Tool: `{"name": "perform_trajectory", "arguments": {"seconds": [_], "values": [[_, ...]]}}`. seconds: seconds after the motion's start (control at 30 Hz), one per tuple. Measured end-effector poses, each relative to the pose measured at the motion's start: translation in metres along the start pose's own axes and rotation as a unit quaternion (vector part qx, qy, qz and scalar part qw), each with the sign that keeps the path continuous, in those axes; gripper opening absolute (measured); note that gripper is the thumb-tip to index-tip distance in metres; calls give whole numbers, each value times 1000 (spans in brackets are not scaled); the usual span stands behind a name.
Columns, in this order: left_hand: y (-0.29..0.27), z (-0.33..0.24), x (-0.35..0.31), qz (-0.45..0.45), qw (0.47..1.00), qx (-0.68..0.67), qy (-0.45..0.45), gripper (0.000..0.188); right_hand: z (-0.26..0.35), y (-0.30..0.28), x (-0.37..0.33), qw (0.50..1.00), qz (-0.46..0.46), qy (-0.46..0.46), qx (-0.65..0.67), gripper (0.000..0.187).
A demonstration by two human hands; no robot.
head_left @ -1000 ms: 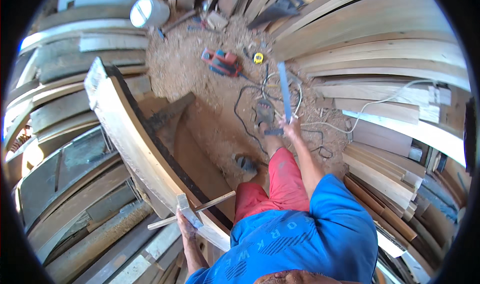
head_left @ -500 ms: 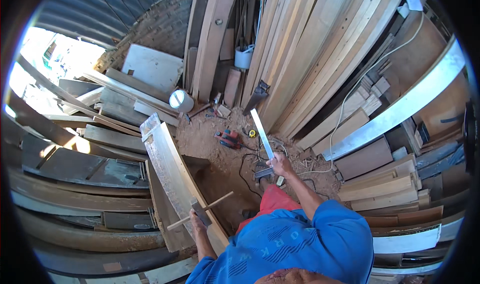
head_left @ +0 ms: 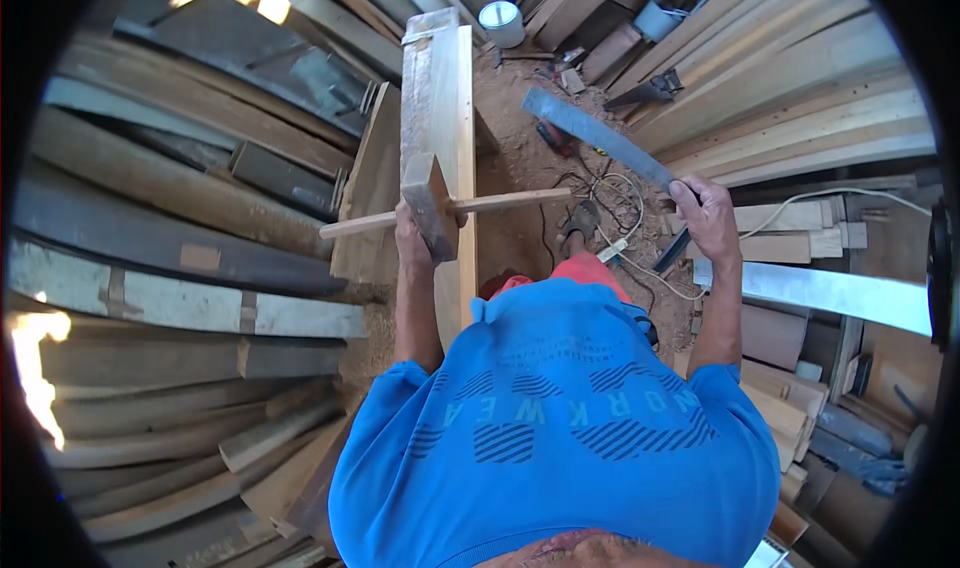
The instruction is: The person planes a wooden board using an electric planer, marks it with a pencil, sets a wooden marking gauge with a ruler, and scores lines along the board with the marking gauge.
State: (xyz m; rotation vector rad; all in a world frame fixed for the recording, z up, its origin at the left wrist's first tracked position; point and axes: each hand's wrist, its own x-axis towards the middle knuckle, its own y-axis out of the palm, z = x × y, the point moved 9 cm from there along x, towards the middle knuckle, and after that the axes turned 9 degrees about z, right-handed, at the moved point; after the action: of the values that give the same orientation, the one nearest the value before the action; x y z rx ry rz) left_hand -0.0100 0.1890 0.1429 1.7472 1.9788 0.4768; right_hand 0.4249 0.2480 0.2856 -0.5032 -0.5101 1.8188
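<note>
My left hand (head_left: 412, 236) is wrapped round a wooden marking gauge (head_left: 432, 208), a thick block with a long thin stick passing crosswise through it. The gauge is over a long timber beam (head_left: 466, 98) on the bench; whether it touches is hard to tell. My right hand (head_left: 710, 218) grips a try square (head_left: 598, 138), its wide grey metal blade pointing away to the far left and its dark stock below the hand. The square is held out to the right of the beam, above the floor.
A red power tool (head_left: 556, 140) lies on the dusty floor among cables (head_left: 625, 193). Beyond stands a white bucket (head_left: 502, 25). Stacked boards (head_left: 150, 208) fill the left, and tall planks (head_left: 790, 108) lean at the far right. A long metal strip (head_left: 830, 293) lies right.
The view has turned and dropped toward my body. My right hand has raised the try square, whose blade now slants leftward. My left hand keeps hold of the marking gauge.
</note>
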Motion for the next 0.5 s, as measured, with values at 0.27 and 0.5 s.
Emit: {"name": "perform_trajectory", "arguments": {"seconds": [0.27, 0.5], "values": [[-10, -32, -55, 93, 992, 35, 79, 73, 47, 42, -6, 986, 139, -73, -64, 54], [1, -47, -76, 65, 991, 70, 92, 76, 66, 69, -7, 960, 240, -100, -103, 53]]}}
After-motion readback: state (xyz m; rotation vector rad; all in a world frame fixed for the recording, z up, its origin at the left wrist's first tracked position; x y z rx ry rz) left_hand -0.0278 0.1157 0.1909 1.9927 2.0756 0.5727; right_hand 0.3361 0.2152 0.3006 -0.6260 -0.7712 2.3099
